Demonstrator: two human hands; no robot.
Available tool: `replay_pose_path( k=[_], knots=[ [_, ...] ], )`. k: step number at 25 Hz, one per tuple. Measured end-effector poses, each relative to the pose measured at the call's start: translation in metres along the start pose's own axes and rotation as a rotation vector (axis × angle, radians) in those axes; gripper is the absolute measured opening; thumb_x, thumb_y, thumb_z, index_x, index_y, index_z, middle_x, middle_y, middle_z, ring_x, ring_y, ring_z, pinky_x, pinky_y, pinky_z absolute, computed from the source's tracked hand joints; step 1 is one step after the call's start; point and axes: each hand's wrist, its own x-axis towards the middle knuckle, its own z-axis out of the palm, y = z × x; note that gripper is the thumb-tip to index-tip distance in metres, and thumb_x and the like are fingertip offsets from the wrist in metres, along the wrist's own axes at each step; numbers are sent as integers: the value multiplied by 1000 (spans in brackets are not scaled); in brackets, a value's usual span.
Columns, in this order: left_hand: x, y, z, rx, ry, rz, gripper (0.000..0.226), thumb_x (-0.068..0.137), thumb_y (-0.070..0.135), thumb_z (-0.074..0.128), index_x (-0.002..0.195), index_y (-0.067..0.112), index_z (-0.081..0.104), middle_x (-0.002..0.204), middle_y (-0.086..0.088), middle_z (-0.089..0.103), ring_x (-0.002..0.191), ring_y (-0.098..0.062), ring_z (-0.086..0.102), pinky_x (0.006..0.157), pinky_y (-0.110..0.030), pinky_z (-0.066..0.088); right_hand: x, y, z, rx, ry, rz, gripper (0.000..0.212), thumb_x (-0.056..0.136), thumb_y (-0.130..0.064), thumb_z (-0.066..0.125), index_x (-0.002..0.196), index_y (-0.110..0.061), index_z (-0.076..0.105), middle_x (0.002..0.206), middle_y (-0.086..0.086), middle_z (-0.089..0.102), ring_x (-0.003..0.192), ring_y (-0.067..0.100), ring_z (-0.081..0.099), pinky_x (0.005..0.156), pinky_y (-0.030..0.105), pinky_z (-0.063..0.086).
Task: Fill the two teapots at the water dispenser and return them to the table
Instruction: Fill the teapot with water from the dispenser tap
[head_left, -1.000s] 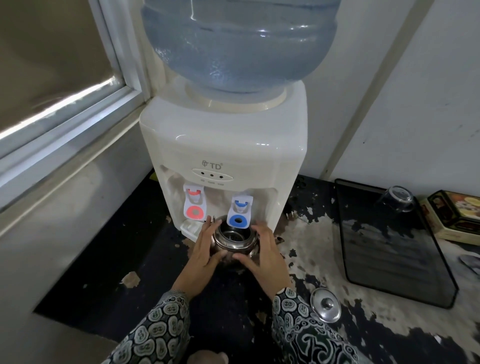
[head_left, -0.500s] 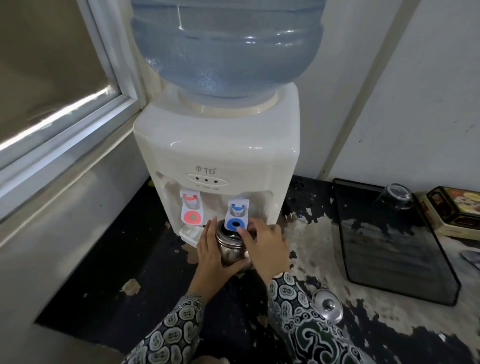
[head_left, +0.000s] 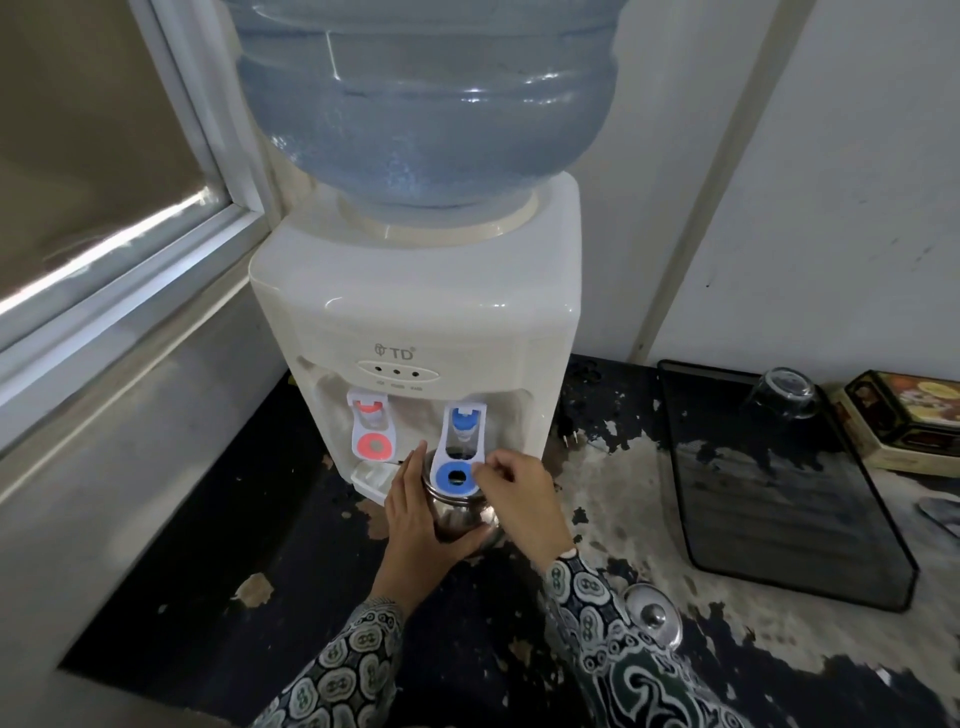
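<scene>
Teapot (head_left: 460, 517) now sits under the blue tap (head_left: 457, 454); left hand (head_left: 415, 514) clamps it, while right hand (head_left: 519, 491), at 3 o'clock, has shifted its pinched fingertips to the lever. Filling looks imminent.

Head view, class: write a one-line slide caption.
Left hand steadies a steel teapot under the dispenser's blue tap; right hand touches its lever.

A modest pantry or tea corner, perhaps in an office — a white countertop water dispenser (head_left: 415, 322) topped by a large blue bottle (head_left: 421, 98) stands mid-frame on a black counter with badly peeling paint (head_left: 613, 499). At right, an upturned clear drinking glass (head_left: 784, 392) on a dark tray (head_left: 779, 499) — beside it, a decorated biscuit tin (head_left: 906, 415).
</scene>
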Motion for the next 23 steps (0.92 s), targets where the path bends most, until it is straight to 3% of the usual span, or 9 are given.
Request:
replay_pose_path(
  k=[2,5,9,12,16,23],
  knots=[
    [1,-1,0,11,5,1,108,57,30,86,141,7,22,142,-13,36,131,-30,35,109,-44,29,-1,-3,-6,229,-15,-29,41,89,-18,52,49,-21,46,41,-13,43,43,-1,38,50,14,35],
    [1,-4,2,14,9,-14,109,54,31,86,140,5,24,140,-13,38,130,-30,37,109,-45,31,0,4,-13,259,-6,-77,46,94,-25,47,48,-27,53,47,-13,52,46,-4,45,50,8,36],
    [2,-7,1,-54,-19,-66,112,54,38,84,142,20,17,143,-5,32,134,-22,29,112,-40,26,-3,50,-6,-139,110,-156,15,93,-22,49,99,-21,63,101,-4,56,94,7,53,81,15,43],
    [3,-8,1,-77,-26,-78,110,54,39,83,138,34,12,143,-3,30,134,-19,27,111,-35,24,-5,73,-1,-152,45,-232,27,92,-18,51,118,-26,54,118,-9,49,110,0,49,94,12,40],
    [3,-9,2,-85,-25,-91,110,54,38,83,141,29,15,143,-2,30,134,-19,26,112,-38,26,-2,82,0,-99,30,-238,32,93,-21,50,121,-35,50,122,-12,49,112,-8,46,88,0,36],
    [3,-8,2,-67,-37,-88,110,54,44,81,141,26,16,143,-2,30,134,-19,26,112,-38,26,-2,83,-2,-57,30,-246,35,92,-22,52,114,-49,46,121,-11,50,109,-10,47,83,0,38]
  ],
)
